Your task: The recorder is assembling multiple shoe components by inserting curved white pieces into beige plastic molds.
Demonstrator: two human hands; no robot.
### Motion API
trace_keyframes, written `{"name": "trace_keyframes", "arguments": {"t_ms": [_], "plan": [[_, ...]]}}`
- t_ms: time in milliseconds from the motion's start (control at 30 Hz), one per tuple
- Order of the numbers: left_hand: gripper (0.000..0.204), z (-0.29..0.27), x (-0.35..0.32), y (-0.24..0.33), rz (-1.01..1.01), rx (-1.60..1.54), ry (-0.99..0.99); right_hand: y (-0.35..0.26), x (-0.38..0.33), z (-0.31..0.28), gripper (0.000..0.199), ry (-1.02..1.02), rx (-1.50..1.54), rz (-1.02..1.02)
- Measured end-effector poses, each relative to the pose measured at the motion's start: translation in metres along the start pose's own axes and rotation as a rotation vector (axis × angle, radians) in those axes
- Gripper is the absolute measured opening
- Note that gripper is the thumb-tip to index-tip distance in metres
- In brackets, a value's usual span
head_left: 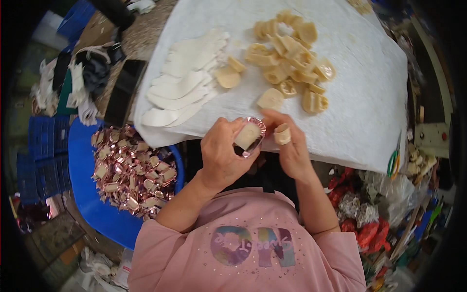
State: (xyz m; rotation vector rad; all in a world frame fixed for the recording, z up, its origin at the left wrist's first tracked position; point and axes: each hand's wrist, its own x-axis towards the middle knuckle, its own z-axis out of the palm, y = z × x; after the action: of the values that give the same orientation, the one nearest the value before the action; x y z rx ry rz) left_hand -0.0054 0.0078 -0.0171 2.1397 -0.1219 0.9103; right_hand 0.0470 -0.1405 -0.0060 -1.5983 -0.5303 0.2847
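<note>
My left hand (pixel 221 148) is closed round a shiny pink metallic shell (pixel 263 125) with a beige round-ended piece (pixel 249 135) set in it. Close to its right side is my right hand (pixel 293 148), its index finger bent toward the shell and its thumb apart. A beige band (pixel 282 134) sits round the right thumb; its lower edge is hard to make out. Just beyond my hands, a flat beige piece (pixel 271 100) lies on the white cloth (pixel 355 117). Farther off is a heap of curled beige pieces (pixel 292 53).
White scalloped strips (pixel 187 80) overlap at the cloth's left, near a dark phone (pixel 125 92). A blue tub (pixel 104 214) of pink metallic pieces (pixel 134 173) stands at my left. Scissors with green and orange handles (pixel 393 164) hang by the right edge, above plastic bags (pixel 374 228).
</note>
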Motion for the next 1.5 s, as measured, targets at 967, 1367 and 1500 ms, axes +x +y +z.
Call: {"name": "trace_keyframes", "arguments": {"t_ms": [967, 1367, 1500], "plan": [[0.028, -0.068, 0.008, -0.058, 0.057, 0.253, -0.034, 0.007, 0.126, 0.081, 0.011, -0.264, -0.970, -0.586], [0.025, -0.051, 0.004, -0.064, 0.045, 0.357, -0.003, 0.001, 0.133, 0.081, 0.012, -0.222, -0.889, -0.809], [0.024, -0.052, 0.001, -0.066, 0.038, 0.361, -0.005, -0.016, 0.133, 0.091, 0.010, -0.503, -1.201, -0.876]]}}
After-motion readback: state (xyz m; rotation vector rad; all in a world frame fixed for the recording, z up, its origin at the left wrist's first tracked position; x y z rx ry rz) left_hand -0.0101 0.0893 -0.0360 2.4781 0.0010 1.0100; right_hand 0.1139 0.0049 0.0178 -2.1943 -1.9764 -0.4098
